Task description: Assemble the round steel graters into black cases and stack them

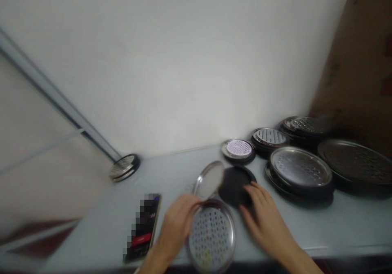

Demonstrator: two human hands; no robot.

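My left hand (179, 225) has its fingers closed at the lower edge of a shiny round metal dish (210, 181), which is tilted up off the table; blur hides the exact grip. My right hand (266, 219) curls over the near right rim of a round black base (234, 184), thumb and fingers on its edge. A round metal grater plate (211, 237) with rows of holes is below and between both hands, close to my left fingertips.
On the right stand several round grater plates on black bases, among them a large silver one (301, 168) and a dark one (361, 163). A small stack (124, 167) sits at the back left. A phone (142, 229) lies left of my left hand. Behind is a white wall (183, 70); a cardboard box (358, 74) rises at the right.
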